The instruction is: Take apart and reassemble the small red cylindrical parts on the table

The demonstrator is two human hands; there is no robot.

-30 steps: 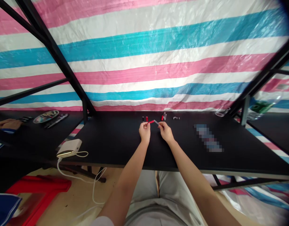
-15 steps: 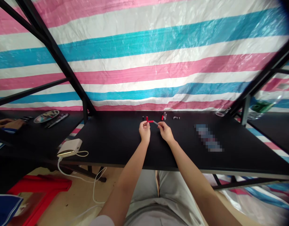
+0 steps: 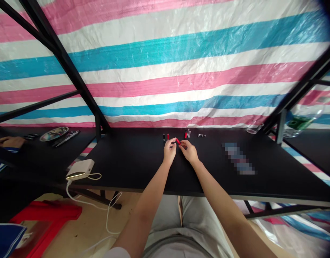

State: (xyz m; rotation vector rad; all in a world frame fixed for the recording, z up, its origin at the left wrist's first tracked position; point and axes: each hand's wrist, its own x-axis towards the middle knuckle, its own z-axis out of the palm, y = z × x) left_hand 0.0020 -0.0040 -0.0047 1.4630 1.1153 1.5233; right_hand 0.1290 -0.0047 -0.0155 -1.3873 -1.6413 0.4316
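A slim red tube (image 3: 178,141), like part of a pen, slants between my hands above the black table. My right hand (image 3: 190,151) pinches its lower right end. The fingertips of my left hand (image 3: 169,152) close around its upper left end, though the contact is small and partly hidden. No clear piece shows at the tube now. Just beyond my left hand stand a small black cylinder (image 3: 164,137) and a red one (image 3: 168,136). Past my right hand are another red piece (image 3: 185,134) and clear tubes (image 3: 189,133).
Several small silvery pieces (image 3: 202,135) lie at the back. A blurred-out flat object (image 3: 238,157) is at right, a clear cup (image 3: 255,128) behind it. A white power bank (image 3: 80,169) with a cable sits front left. Another person's hand (image 3: 16,142) is far left.
The red tube has turned from level to slanting and moved right, into my right fingers. The clear piece my right hand held is out of sight. My left hand has shifted right.
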